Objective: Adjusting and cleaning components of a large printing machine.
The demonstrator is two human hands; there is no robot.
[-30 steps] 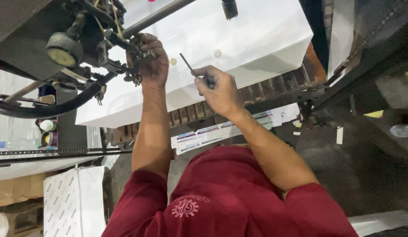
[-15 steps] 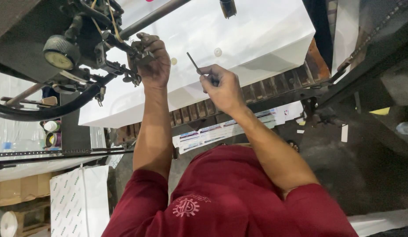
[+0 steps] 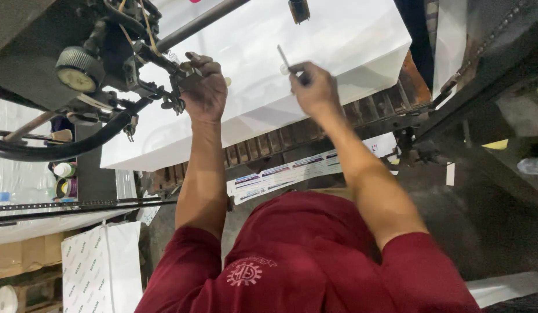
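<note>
**Both hands at the machine head, key lifted clear**

At the upper middle of the frame, the person's right hand (image 3: 312, 87) holds a thin L-shaped hex key (image 3: 285, 59), fingers closed around its lower end, the short arm pointing up over the white paper stack (image 3: 338, 52). Compared with a second earlier, this hand sits further right and higher, so the key stands apart from the mechanism, not seated in any fastener. To the left, the left hand (image 3: 204, 90) stays wrapped around a small dark metal fitting (image 3: 179, 75) on the machine's bar, fingers curled shut on it. A round dial gauge (image 3: 78, 71) sits in the upper left, with a black hose (image 3: 78, 145) curving beneath.
</note>
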